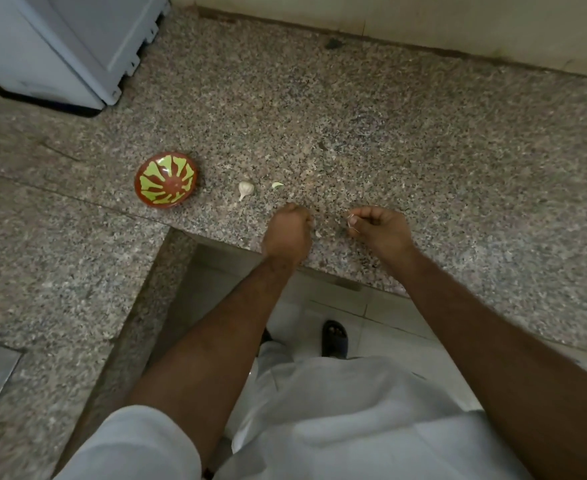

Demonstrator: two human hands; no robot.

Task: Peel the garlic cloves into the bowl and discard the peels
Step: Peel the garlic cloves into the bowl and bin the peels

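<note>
Granite surface carries everything, with a pale appliance at its far left corner, well beyond both grips. Left of the grips sits the red bowl with green petal marks, tilted on its side. Between bowl and left hand lies a garlic bulb, with a loose clove just right of it. That hand's grip is clenched; what it holds cannot be told. Right hand pinches a thin peel at its fingertips. A small peel scrap lies between the two grips.
</note>
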